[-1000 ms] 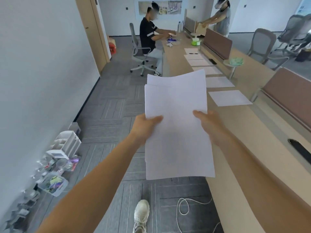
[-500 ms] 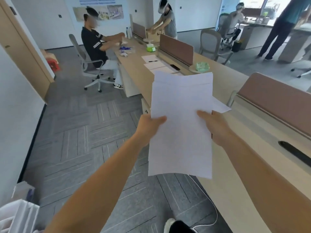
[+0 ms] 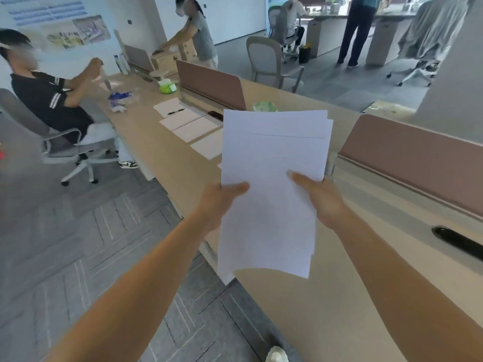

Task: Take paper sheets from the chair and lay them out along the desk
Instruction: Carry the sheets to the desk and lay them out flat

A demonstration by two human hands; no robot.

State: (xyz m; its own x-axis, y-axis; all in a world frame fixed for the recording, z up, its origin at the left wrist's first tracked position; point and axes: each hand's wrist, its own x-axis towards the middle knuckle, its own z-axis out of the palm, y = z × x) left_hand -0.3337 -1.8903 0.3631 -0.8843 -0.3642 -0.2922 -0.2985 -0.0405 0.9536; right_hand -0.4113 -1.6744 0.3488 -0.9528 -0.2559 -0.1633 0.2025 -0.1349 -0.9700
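Observation:
I hold a stack of white paper sheets [image 3: 271,178] upright in front of me, over the near edge of the long beige desk [image 3: 326,296]. My left hand [image 3: 219,202] grips the stack's left edge with the thumb on top. My right hand [image 3: 318,199] grips the right edge the same way. Several single sheets [image 3: 193,128] lie in a row on the desk beyond the stack, partly hidden by it. A black pen [image 3: 175,111] rests on the farthest sheet.
Brown divider panels [image 3: 418,155] run along the desk's middle. A seated person [image 3: 49,100] works at the far left end in a grey office chair. A black cable slot [image 3: 456,242] is at right. Other people and chairs stand farther back. Grey carpet lies left.
My view has swung right toward the desk. The stack has come with it and now hangs over the desk edge instead of the carpet. Both hands keep the same grip.

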